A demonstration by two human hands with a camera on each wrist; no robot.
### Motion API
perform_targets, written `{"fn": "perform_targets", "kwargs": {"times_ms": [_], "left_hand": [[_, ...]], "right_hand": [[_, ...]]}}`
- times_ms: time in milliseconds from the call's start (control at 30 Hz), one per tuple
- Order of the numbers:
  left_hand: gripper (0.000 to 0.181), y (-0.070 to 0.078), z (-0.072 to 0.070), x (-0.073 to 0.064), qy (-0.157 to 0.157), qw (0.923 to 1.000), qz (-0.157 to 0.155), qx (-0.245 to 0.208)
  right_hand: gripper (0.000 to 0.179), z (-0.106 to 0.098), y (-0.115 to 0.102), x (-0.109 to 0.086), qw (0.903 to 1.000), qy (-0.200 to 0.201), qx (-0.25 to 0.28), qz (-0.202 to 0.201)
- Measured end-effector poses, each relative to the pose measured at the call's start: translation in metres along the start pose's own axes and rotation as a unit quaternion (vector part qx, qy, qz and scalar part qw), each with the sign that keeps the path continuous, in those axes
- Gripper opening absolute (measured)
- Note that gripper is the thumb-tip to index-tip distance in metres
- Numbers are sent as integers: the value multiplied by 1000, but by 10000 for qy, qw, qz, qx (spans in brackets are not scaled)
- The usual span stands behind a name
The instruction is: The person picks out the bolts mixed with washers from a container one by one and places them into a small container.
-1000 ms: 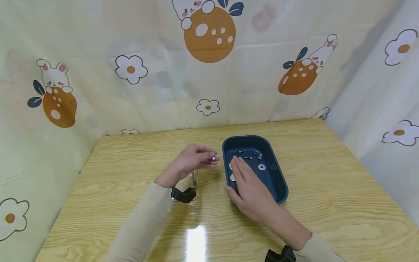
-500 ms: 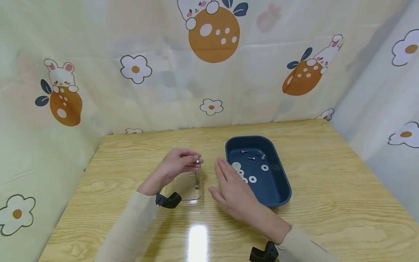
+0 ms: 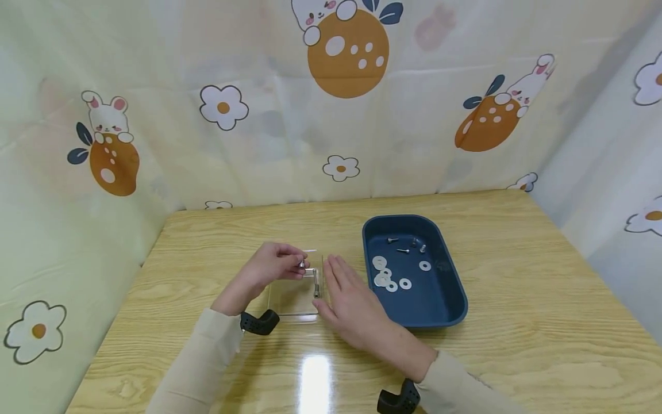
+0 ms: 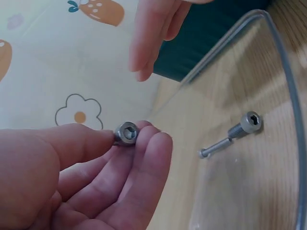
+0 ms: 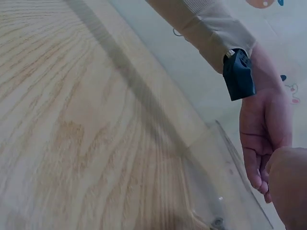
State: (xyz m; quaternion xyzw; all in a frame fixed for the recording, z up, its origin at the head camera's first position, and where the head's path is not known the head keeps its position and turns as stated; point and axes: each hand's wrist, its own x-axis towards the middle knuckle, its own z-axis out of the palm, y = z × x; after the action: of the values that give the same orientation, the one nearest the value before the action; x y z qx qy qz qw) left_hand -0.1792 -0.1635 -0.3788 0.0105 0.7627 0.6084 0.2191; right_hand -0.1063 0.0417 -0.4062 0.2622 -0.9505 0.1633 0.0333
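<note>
In the head view my left hand (image 3: pixel 269 267) is over a clear plastic box (image 3: pixel 295 314) on the table. Thumb and fingers pinch a socket head bolt (image 4: pixel 127 133), its hex recess facing the left wrist camera. Inside the box lie another socket head bolt (image 4: pixel 251 122) and a thinner small screw (image 4: pixel 216 147). Along the box's right side is my right hand (image 3: pixel 354 302), fingers straight and together, holding nothing. Whether it touches the box wall I cannot tell. In the right wrist view the left palm and part of the box show.
Right of the box stands a dark blue tray (image 3: pixel 455 276). White washers (image 3: pixel 379 263), several of them, lie in its left part, one washer (image 3: pixel 425 265) apart to the right. Several small screws (image 3: pixel 403 250) are near its far end. A patterned curtain (image 3: pixel 279 126) hangs behind the table.
My left hand has moved left from beside the tray to over the clear box, still pinching the bolt. My right hand has left the tray and moved left to the box's side.
</note>
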Motion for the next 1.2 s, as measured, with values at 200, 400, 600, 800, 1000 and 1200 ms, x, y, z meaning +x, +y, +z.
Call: {"fn": "perform_targets", "kwargs": {"times_ms": [200,400,600,800,1000,1200], "left_hand": [[30,-7,1,1,-39,9995,-45,321],[24,-9,9,5,-114,9975,-80,690],[23,-11,20,9,-158,9903,-21,1380],[20,-12,28,12,47,9842,-56,1769],[17,-15,32,14,270,9831,-102,1809],[16,-16,34,16,414,9833,-41,1769]], "right_hand": [[72,8,-8,4,9998,-150,-120,26],[74,15,-9,5,9994,-225,-250,-18],[74,18,-7,4,9996,-74,-263,-71],[76,23,-6,4,9999,-39,-168,-13],[77,26,-5,3,9999,-39,-139,28],[76,27,-4,3,9997,61,-231,-21]]}}
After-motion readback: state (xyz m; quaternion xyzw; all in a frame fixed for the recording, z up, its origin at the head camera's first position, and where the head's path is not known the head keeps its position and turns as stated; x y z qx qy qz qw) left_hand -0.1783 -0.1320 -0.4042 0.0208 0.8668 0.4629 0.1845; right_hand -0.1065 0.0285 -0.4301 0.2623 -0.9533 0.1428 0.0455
